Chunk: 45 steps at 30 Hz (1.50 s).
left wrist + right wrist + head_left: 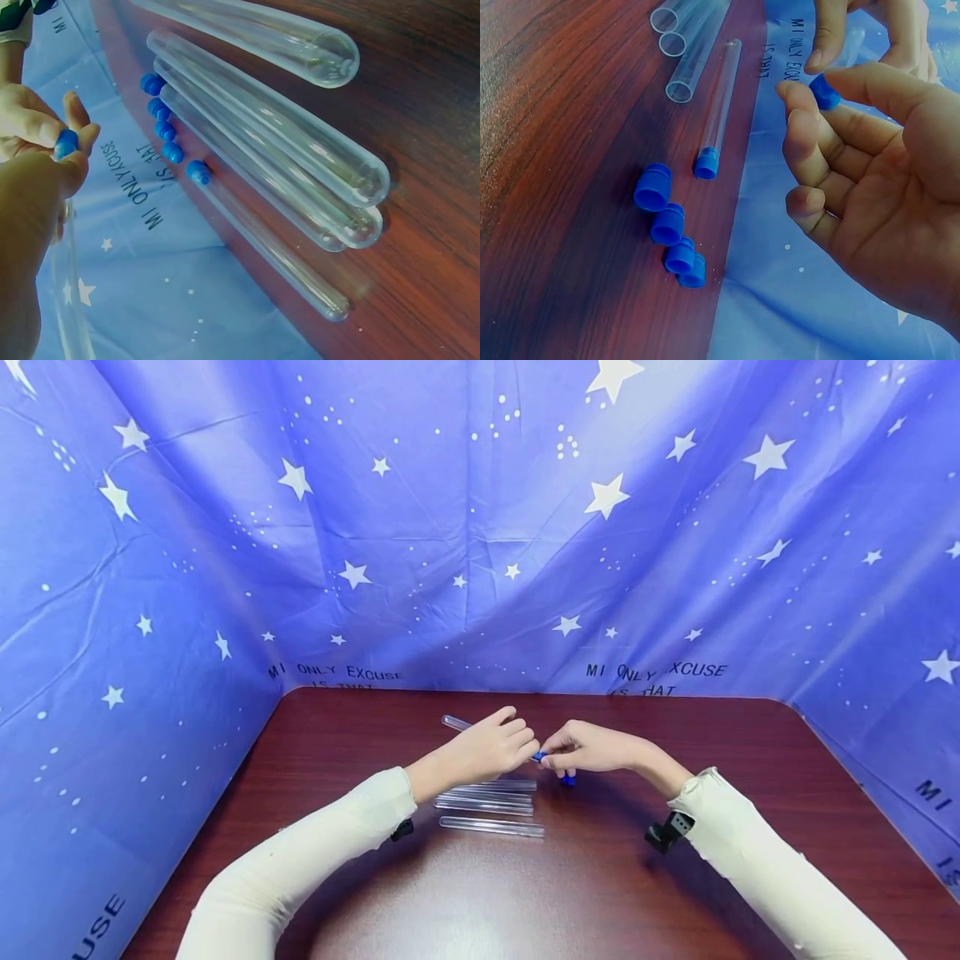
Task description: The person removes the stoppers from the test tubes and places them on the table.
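Note:
My left hand [497, 747] holds a clear test tube [70, 307] above the table, its fingers curled round it. Between the thumb and fingers of my right hand [592, 748] is a blue cap [825, 93], pinched at the tube's end where both hands meet. How far the cap sits on the tube is hidden by fingers. On the table below lie several uncapped clear test tubes [262, 124]. Beside them is one tube with a blue cap fitted [721, 97]. Several loose blue caps [653, 187] stand in a row near the tubes' open ends.
The dark red-brown wooden table [637, 885] carries everything. Blue curtains [420, 527] with white stars hang behind it and at both sides. One test tube [491, 827] lies nearer the front, apart from the others.

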Tool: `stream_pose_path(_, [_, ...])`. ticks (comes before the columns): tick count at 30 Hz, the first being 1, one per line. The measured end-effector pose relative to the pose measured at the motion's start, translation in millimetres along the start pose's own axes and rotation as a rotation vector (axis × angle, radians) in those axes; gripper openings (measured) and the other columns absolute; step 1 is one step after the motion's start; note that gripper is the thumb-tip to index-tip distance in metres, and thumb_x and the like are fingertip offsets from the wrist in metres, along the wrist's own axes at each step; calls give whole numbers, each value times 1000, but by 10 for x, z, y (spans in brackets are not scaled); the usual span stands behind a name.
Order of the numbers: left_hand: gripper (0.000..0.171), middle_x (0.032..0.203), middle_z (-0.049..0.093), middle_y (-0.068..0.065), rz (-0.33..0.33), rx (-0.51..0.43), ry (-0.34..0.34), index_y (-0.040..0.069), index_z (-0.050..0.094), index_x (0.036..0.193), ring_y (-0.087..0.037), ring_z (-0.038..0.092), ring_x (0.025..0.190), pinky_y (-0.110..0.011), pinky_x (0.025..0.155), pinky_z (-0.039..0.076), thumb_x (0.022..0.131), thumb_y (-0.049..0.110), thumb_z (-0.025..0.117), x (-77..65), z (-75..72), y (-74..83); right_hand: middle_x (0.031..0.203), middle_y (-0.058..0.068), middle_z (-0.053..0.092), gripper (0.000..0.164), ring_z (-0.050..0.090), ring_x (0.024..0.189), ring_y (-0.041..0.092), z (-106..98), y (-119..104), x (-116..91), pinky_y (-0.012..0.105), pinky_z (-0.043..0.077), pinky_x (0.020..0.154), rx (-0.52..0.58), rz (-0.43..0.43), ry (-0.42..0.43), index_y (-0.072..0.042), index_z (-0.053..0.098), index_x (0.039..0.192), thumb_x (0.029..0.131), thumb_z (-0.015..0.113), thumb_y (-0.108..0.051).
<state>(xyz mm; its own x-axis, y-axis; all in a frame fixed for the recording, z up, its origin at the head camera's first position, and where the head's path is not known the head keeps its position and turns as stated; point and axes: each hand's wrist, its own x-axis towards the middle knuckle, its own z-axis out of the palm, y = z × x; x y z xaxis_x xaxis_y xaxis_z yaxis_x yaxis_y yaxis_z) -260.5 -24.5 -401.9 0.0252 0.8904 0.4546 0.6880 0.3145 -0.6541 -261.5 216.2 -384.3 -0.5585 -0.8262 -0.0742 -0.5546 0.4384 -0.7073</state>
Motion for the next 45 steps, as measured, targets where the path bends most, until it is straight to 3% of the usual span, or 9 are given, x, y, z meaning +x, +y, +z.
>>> stream_pose_path(3, [8,86,65,5,0,-5,-21,16,60,92,-15,62,87,-37,97,49,95,9,56,9,-9,7,69,17,65,18,64,62,23,1,-12,6,23,51,58,-20,2,5,2,71,94,101,59,-9])
stream_pose_path(7, [8,85,65,5,7,-15,-75,17,62,96,-15,62,86,-37,97,49,91,10,61,12,-14,34,67,14,64,21,59,59,9,31,-34,13,19,46,57,-61,1,35,2,69,84,100,60,-8])
stream_pose_path(14, [18,87,67,6,0,-28,-142,20,60,102,-15,62,88,-36,97,47,86,14,67,4,-30,65,64,-10,48,21,41,59,-6,124,-90,33,16,36,56,-301,-72,188,-9,64,71,92,65,-5])
stream_pose_path(19, [19,82,67,6,-15,-9,-139,19,58,101,-14,60,82,-33,92,46,85,12,66,5,-41,69,62,-8,44,19,34,59,-5,185,-118,41,16,32,56,-462,-116,292,-14,62,69,84,65,-3])
stream_pose_path(24, [20,76,67,6,-44,-8,-142,18,56,97,-15,59,77,-31,88,43,81,13,67,-1,-45,77,61,1,48,20,29,57,-3,236,-138,45,19,30,56,-605,-155,353,-14,61,68,85,67,-6])
stream_pose_path(27, [20,74,66,6,-76,-28,-141,18,57,94,-15,59,75,-32,86,42,79,12,68,-2,-43,77,61,-1,45,19,29,57,0,269,-145,42,22,31,59,-691,-180,395,-14,61,69,85,70,-9])
stream_pose_path(35, [19,68,64,6,-163,-85,-158,17,56,93,-15,59,71,-32,83,42,81,14,70,2,-31,44,65,-2,47,16,45,59,15,383,-113,60,31,36,61,-931,-276,591,-9,62,72,81,74,-13])
stream_pose_path(40, [19,69,66,8,-235,-179,-186,16,57,94,-16,61,69,-33,81,41,89,28,71,10,-52,18,71,3,56,13,51,64,20,459,-94,72,33,39,62,-1051,-312,683,-4,67,81,78,76,-14])
stream_pose_path(45, [20,75,68,11,-325,-315,-273,17,56,94,-14,62,72,-33,84,41,91,30,71,31,-94,-19,74,6,56,13,51,65,23,507,-103,91,33,39,63,-1161,-367,753,-1,65,82,80,72,-12])
